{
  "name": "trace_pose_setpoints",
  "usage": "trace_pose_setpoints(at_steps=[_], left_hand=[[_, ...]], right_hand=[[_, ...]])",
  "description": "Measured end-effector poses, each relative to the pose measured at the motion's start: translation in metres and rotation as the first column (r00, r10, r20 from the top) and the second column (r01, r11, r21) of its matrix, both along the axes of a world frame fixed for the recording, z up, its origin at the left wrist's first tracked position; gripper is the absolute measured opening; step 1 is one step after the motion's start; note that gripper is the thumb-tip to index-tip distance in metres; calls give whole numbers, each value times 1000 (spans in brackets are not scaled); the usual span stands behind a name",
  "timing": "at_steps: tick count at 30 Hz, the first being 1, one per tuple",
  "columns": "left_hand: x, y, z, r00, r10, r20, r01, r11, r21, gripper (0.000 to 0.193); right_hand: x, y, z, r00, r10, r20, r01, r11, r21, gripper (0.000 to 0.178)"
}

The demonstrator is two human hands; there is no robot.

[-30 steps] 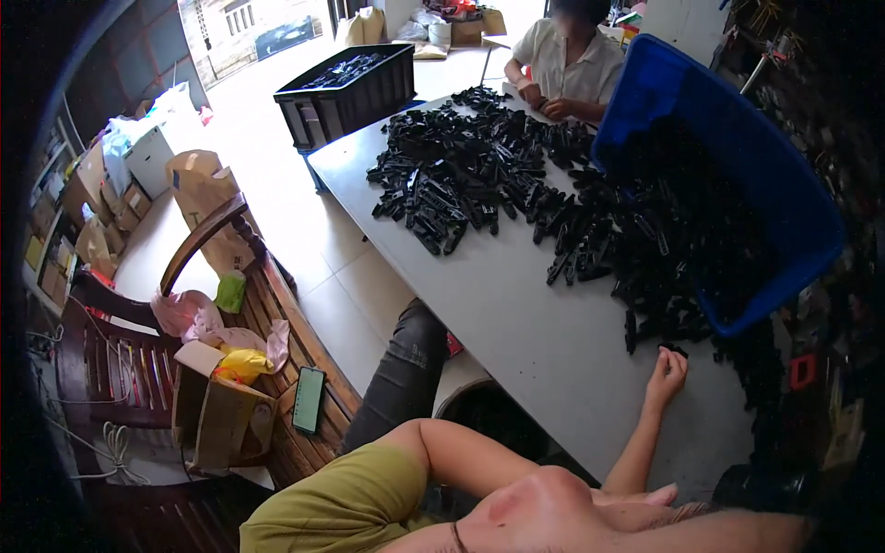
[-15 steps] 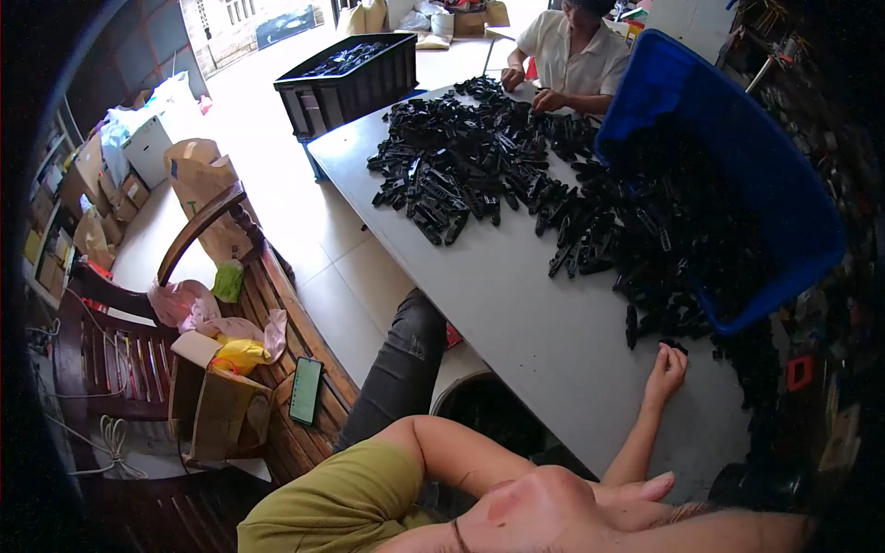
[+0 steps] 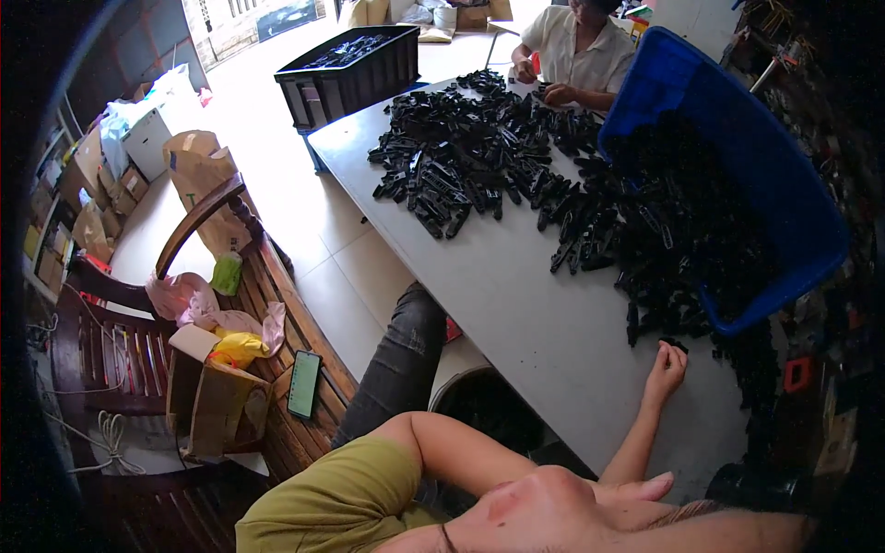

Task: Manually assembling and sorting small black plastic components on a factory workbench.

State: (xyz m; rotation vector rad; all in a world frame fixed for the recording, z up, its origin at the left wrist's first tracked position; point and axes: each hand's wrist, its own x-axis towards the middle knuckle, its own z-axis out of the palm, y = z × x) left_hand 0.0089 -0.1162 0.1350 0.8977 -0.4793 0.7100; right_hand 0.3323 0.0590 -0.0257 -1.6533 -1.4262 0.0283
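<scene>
My right hand [image 3: 666,373] is over the table's near right part, its fingers curled in a pinch around a small black plastic piece [image 3: 677,345]. Just beyond it spreads a big heap of long, narrow black plastic parts [image 3: 461,157], which reaches the mouth of a tipped blue bin [image 3: 793,212]. My left forearm [image 3: 470,452] comes across from the lower left. Of my left hand [image 3: 656,487] only what looks like a thumb shows, below the right wrist; its other fingers are hidden.
Across the grey table [image 3: 498,304] a person in a white shirt [image 3: 576,41] handles parts. A black crate [image 3: 346,78] of parts stands beyond the far left corner. At left is a wooden bench [image 3: 267,304] with a phone [image 3: 304,382] and an open carton [image 3: 217,401].
The view has shifted slightly. Across the table, the other person's hands have moved a little to the right. My right hand keeps its pinch in about the same place.
</scene>
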Motion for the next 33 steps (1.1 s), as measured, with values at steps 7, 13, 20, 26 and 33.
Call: trace_pose_setpoints(at_steps=[7,13,20,26,33], left_hand=[[-1,-1,1,1000,8,6,-8,1000,2,74],[1,1,3,1000,-5,5,5,1000,8,73],[18,20,8,1000,-10,-3,10,1000,7,73],[12,16,7,1000,-28,-6,29,999,19,72],[24,22,11,1000,-25,-13,25,999,24,71]], right_hand=[[-5,-1,4,1000,-10,-14,9,999,-54,22],[-3,-2,4,999,-12,-39,11,999,-44,21],[-7,-1,5,999,-15,-51,12,998,-61,21],[0,-1,3,1000,-13,6,13,1000,-7,23],[-3,-2,3,1000,17,18,-17,1000,-2,24]])
